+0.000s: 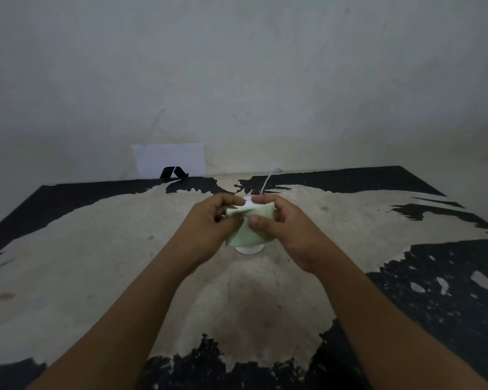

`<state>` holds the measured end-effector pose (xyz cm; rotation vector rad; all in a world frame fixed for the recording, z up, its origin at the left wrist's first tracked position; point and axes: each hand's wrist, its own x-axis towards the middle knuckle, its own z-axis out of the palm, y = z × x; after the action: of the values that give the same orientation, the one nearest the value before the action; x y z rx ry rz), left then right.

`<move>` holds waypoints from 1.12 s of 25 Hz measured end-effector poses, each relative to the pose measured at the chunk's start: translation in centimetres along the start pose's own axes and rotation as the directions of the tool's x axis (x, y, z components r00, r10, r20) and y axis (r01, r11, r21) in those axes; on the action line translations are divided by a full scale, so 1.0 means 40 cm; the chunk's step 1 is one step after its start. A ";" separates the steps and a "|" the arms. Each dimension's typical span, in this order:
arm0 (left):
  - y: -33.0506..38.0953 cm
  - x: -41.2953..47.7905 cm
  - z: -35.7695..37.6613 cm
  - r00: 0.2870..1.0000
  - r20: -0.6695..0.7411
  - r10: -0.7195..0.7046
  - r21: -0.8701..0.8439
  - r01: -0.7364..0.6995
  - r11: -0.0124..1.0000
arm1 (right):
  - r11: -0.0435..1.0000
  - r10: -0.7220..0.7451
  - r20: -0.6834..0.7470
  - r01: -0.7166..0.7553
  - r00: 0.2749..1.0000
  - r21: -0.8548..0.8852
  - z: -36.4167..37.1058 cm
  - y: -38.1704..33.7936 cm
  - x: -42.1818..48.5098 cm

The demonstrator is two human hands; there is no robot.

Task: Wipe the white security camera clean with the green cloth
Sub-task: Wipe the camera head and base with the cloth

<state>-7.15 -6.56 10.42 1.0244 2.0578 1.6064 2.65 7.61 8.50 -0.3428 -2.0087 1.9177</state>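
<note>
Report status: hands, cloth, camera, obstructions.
Left hand and right hand both grip green cloth, draped over white camera; only its base and top show. Cable behind, nothing blocking.

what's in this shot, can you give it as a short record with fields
surface: worn black table
camera: white security camera, mostly hidden by cloth, base on table
cloth: green cloth draped over camera
left hand: gripping cloth
right hand: gripping cloth
cable: white cable runs back to wall
background: white paper against wall
</note>
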 end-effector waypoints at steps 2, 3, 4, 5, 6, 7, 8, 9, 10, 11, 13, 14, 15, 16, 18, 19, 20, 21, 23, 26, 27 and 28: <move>0.000 0.026 -0.004 1.000 -0.019 0.017 -0.030 -0.018 0.999 | 0.998 -0.014 -0.082 0.009 0.996 -0.064 -0.009 -0.021 0.009; -0.011 0.040 -0.008 0.998 -0.062 0.008 -0.049 -0.011 0.999 | 0.994 -0.037 -0.160 0.019 0.986 -0.110 -0.020 -0.029 0.019; -0.030 0.051 -0.013 0.993 -0.114 -0.017 -0.061 0.010 0.998 | 0.986 -0.080 -0.254 0.040 0.964 -0.159 -0.035 -0.036 0.029; -0.053 0.061 -0.017 0.986 -0.158 -0.046 -0.058 0.037 0.998 | 0.976 -0.140 -0.341 0.071 0.930 -0.208 -0.049 -0.045 0.041; -0.081 0.070 -0.017 0.983 -0.167 -0.075 -0.032 0.070 0.997 | 0.959 -0.204 -0.406 0.097 0.891 -0.268 -0.060 -0.052 0.054; -0.108 0.075 -0.010 0.985 -0.140 -0.100 0.013 0.103 0.995 | 0.936 -0.250 -0.444 0.098 0.860 -0.338 -0.067 -0.052 0.068; -0.131 0.076 0.004 0.989 -0.085 -0.123 0.073 0.130 0.989 | 0.907 -0.278 -0.452 0.078 0.848 -0.413 -0.066 -0.049 0.080; -0.152 0.079 0.022 0.989 -0.029 -0.144 0.140 0.146 0.979 | 0.874 -0.289 -0.443 0.044 0.848 -0.485 -0.059 -0.044 0.091; -0.171 0.084 0.042 0.989 0.008 -0.150 0.196 0.146 0.970 | 0.835 -0.288 -0.422 0.010 0.860 -0.550 -0.046 -0.033 0.099; -0.192 0.088 0.059 0.989 0.026 -0.146 0.238 0.136 0.962 | 0.805 -0.271 -0.389 -0.014 0.881 -0.593 -0.031 -0.012 0.105; -0.221 0.108 0.087 0.987 0.029 -0.155 0.321 0.138 0.937 | 0.779 -0.239 -0.282 0.011 0.929 -0.627 -0.001 0.024 0.112; -0.230 0.120 0.097 0.983 0.028 -0.182 0.357 0.161 0.920 | 0.760 -0.246 -0.221 0.046 0.944 -0.649 0.015 0.035 0.113; -0.237 0.129 0.106 0.975 0.029 -0.222 0.393 0.193 0.899 | 0.726 -0.276 -0.157 0.099 0.948 -0.680 0.030 0.045 0.119; -0.247 0.138 0.113 0.966 0.032 -0.256 0.433 0.218 0.875 | 0.666 -0.317 -0.076 0.165 0.945 -0.727 0.043 0.054 0.126; -0.253 0.144 0.129 0.963 0.018 -0.270 0.519 0.222 0.825 | 0.465 -0.290 0.123 0.252 0.949 -0.849 0.053 0.062 0.147; -0.252 0.144 0.131 0.968 -0.008 -0.250 0.566 0.210 0.797 | 0.370 -0.236 0.182 0.262 0.955 -0.892 0.051 0.058 0.158; -0.254 0.144 0.131 0.976 -0.034 -0.213 0.603 0.190 0.775 | 0.317 -0.191 0.200 0.253 0.961 -0.914 0.049 0.053 0.166; -0.255 0.144 0.130 0.981 -0.043 -0.188 0.627 0.173 0.759 | 0.320 -0.170 0.181 0.228 0.969 -0.919 0.045 0.055 0.175; -0.256 0.146 0.128 0.980 -0.044 -0.196 0.646 0.177 0.743 | 0.443 -0.153 0.070 0.132 0.986 -0.887 0.036 0.058 0.191; -0.267 0.147 0.133 0.975 -0.051 -0.216 0.612 0.201 0.765 | 0.582 -0.135 -0.092 0.004 0.987 -0.813 0.028 0.075 0.191; -0.267 0.147 0.133 0.978 -0.067 -0.196 0.607 0.196 0.770 | 0.591 -0.125 -0.144 -0.043 0.982 -0.805 0.029 0.086 0.177; -0.266 0.145 0.132 0.981 -0.081 -0.179 0.605 0.191 0.773 | 0.561 -0.126 -0.176 -0.077 0.976 -0.824 0.035 0.096 0.158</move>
<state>-11.22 0.14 -0.23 0.9414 2.6749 0.8493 -3.91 9.10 5.14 -0.7035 -2.6001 0.6941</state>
